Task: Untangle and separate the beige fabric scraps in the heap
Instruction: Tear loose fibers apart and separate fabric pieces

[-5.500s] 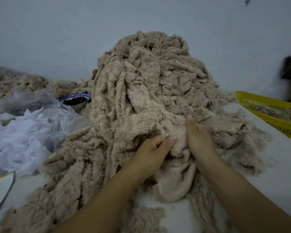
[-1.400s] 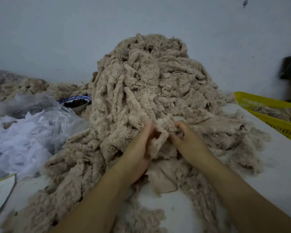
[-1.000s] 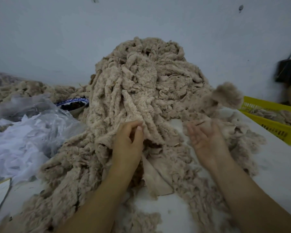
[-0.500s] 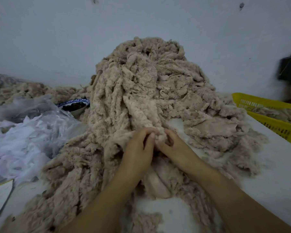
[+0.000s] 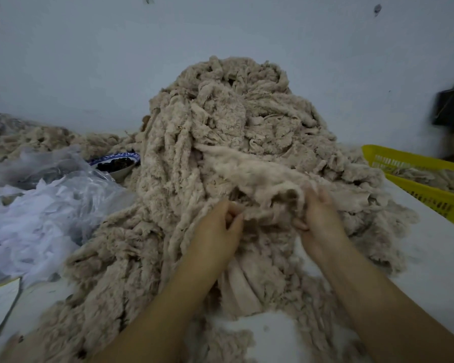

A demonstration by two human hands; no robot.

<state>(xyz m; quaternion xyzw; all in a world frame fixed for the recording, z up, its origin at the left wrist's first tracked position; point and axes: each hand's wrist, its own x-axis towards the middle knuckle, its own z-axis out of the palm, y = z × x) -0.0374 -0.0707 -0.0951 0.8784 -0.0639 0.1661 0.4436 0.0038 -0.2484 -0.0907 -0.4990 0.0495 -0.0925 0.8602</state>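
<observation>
Beige heap (image 5: 220, 121) rises on the table (image 5: 430, 258); one scrap (image 5: 260, 176) stretches across its front. The left hand (image 5: 219, 229) pinches the scrap's edge with curled fingers (image 5: 233, 218), the right hand (image 5: 321, 218) clenches its other end. Best to pull slowly away from the heap, so tangled strands slip free.

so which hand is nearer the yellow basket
Right. The right hand, gripping a beige scrap, is on the side toward the yellow basket; the left hand pinches the same scrap farther away, at the heap middle.
</observation>
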